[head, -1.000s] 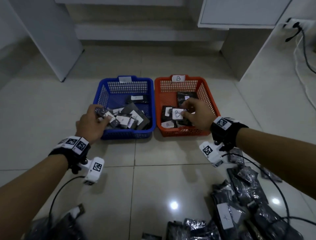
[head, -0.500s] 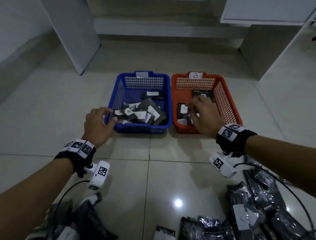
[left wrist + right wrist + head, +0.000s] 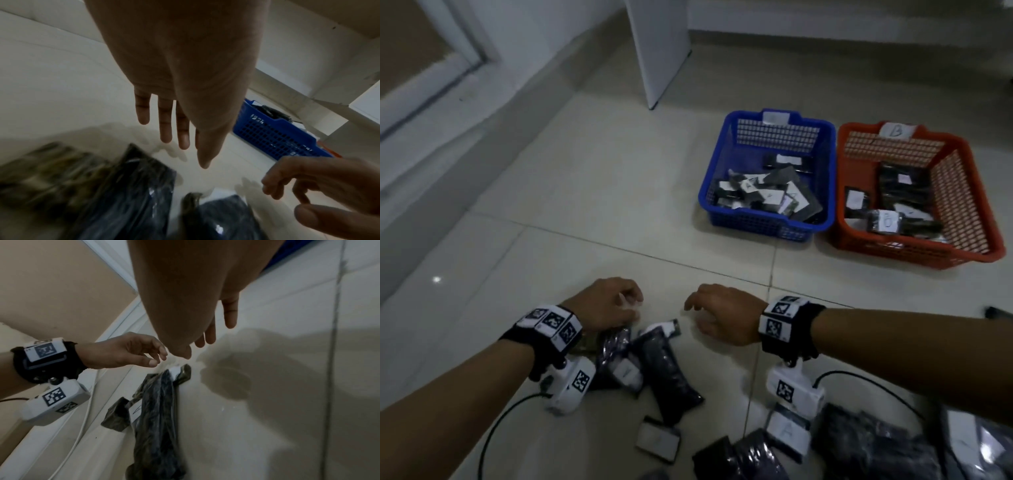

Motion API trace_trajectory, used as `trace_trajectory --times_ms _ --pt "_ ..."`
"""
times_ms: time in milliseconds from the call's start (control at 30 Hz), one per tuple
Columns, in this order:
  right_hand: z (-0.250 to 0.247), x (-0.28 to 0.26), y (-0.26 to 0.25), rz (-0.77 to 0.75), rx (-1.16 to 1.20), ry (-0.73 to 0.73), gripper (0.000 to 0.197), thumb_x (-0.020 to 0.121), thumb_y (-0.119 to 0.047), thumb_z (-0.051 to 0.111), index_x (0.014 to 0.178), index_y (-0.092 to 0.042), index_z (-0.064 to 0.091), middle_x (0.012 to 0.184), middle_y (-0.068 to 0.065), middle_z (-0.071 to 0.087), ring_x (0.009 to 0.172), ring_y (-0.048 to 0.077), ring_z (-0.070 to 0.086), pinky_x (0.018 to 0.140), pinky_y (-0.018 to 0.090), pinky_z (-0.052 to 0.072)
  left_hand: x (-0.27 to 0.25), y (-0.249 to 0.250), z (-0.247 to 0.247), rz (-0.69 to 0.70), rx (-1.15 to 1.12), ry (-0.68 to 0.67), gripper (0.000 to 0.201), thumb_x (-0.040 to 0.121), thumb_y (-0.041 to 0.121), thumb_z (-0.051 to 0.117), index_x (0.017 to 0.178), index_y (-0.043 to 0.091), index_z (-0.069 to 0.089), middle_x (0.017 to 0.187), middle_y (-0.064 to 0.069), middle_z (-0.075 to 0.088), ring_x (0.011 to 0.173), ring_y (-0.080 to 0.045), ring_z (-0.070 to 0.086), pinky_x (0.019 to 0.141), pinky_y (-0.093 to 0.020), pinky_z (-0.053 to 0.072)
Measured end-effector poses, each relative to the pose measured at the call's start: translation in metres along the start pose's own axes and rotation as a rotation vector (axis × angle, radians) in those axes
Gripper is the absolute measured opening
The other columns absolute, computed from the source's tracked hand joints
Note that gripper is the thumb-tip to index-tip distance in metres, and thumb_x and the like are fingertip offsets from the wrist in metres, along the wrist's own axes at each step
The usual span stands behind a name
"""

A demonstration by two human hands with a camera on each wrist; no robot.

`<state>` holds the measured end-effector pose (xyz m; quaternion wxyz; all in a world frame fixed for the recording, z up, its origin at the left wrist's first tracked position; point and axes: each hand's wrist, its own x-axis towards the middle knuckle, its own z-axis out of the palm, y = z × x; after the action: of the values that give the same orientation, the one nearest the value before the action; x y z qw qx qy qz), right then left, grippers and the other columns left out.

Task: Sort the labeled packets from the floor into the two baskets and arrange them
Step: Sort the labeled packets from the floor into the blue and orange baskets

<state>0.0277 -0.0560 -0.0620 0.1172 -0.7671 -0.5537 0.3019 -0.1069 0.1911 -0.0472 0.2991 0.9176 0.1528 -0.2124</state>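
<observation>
Left hand [image 3: 606,303] hangs slack-fingered and empty just above dark packets [image 3: 664,370] on the floor; right hand [image 3: 722,315], likewise loose and empty, beside them; blue basket [image 3: 767,226] and orange basket [image 3: 914,251], each holding packets, well apart

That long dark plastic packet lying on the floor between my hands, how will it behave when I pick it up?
The long dark plastic packet looks soft and crinkled, so it will probably sag if lifted by one end. Its glossy film may be slippery. Lying flat, it seems unlikely to roll.
</observation>
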Motion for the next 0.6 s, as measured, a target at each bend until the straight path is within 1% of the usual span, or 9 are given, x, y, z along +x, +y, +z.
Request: trace_trajectory --times_ms 33,133,233,300,333,400,467,533,600 --pt "0.007 0.007 -0.005 0.003 0.005 -0.024 0.044 0.1 -0.027 0.054 0.143 -0.018 0.047 0.136 0.008 0.049 0.122 0.03 0.051 0.098 0.043 0.045 -0.007 -0.005 0.004 0.008 -0.005 -0.005 0.022 0.08 0.031 0.08 0.097 0.03 0.066 0.101 0.009 0.065 0.086 -0.004 0.06 0.07 -0.006 0.044" --pt "0.023 0.025 -0.016 -0.003 -0.018 -0.054 0.052 0.1 -0.027 0.053 0.149 -0.019 0.04 0.138 0.011 0.046 0.121 0.034 0.05 0.095 0.044 0.046 -0.021 -0.009 0.02 0.063 0.048 -0.018 0.031 0.071 0.06 0.073 0.087 0.036 0.063 0.095 0.016 0.064 0.087 -0.005 0.06 0.078 -0.028 0.053" --pt "0.026 0.043 -0.021 0.037 -0.057 -0.078 0.056 0.099 -0.037 0.057 0.149 -0.02 0.041 0.134 0.012 0.043 0.117 0.034 0.049 0.092 0.045 0.047 -0.027 -0.007 0.035 0.063 0.165 -0.017 0.063 0.058 0.093 0.054 0.086 0.037 0.059 0.088 0.017 0.057 0.082 -0.004 0.054 0.075 -0.03 0.048" --pt "0.024 0.052 -0.023 0.05 -0.071 -0.108 0.049 0.096 -0.04 0.061 0.14 -0.02 0.051 0.129 0.012 0.044 0.113 0.034 0.05 0.089 0.043 0.048 -0.027 -0.008 0.04 0.073 0.178 -0.013 0.074 0.052 0.101 0.039 0.087 0.038 0.058 0.09 0.016 0.054 0.084 -0.006 0.052 0.077 -0.031 0.045" --pt "0.022 0.055 -0.024 0.044 -0.071 -0.113 0.043 0.094 -0.038 0.064 0.132 -0.019 0.056 0.125 0.012 0.045 0.109 0.034 0.051 0.086 0.042 0.049 -0.026 -0.008 0.04 0.088 0.175 -0.019 0.073 0.052 0.101 0.039 0.087 0.04 0.056 0.092 0.016 0.054 0.085 -0.007 0.051 0.078 -0.031 0.045" --pt "0.02 0.057 -0.024 0.033 -0.022 -0.092 0.031 0.09 -0.032 0.069 0.114 -0.016 0.059 0.117 0.011 0.051 0.099 0.031 0.053 0.081 0.04 0.049 -0.024 -0.006 0.036 0.093 0.064 -0.019 0.055 0.059 0.09 0.056 0.084 0.041 0.057 0.091 0.016 0.058 0.084 -0.005 0.054 0.078 -0.03 0.046" --pt "0.015 0.053 -0.019 0.055 0.087 -0.024 0.024 0.086 -0.024 0.071 0.105 -0.015 0.058 0.109 0.009 0.06 0.091 0.027 0.057 0.078 0.037 0.051 -0.02 -0.001 0.029 0.075 -0.187 0.002 0.033 0.073 0.058 0.077 0.086 0.031 0.062 0.083 0.008 0.066 0.075 -0.005 0.06 0.074 -0.03 0.049" --pt "0.006 0.049 -0.012 0.12 0.214 0.05 0.023 0.084 -0.021 0.074 0.101 -0.016 0.058 0.102 0.004 0.065 0.09 0.025 0.061 0.079 0.035 0.051 -0.015 0.005 0.02 0.065 -0.432 0.023 0.022 0.082 0.027 0.08 0.09 0.014 0.064 0.083 -0.007 0.072 0.075 -0.011 0.065 0.074 -0.029 0.051" --pt "-0.004 0.044 -0.003 0.196 0.35 0.086 0.024 0.083 -0.021 0.077 0.099 -0.019 0.058 0.095 -0.001 0.063 0.086 0.021 0.062 0.08 0.036 0.052 -0.013 0.014 0.013 0.026 -0.577 0.063 0.017 0.087 0.015 0.074 0.095 0.005 0.062 0.089 -0.012 0.072 0.08 -0.016 0.067 0.072 -0.024 0.053"
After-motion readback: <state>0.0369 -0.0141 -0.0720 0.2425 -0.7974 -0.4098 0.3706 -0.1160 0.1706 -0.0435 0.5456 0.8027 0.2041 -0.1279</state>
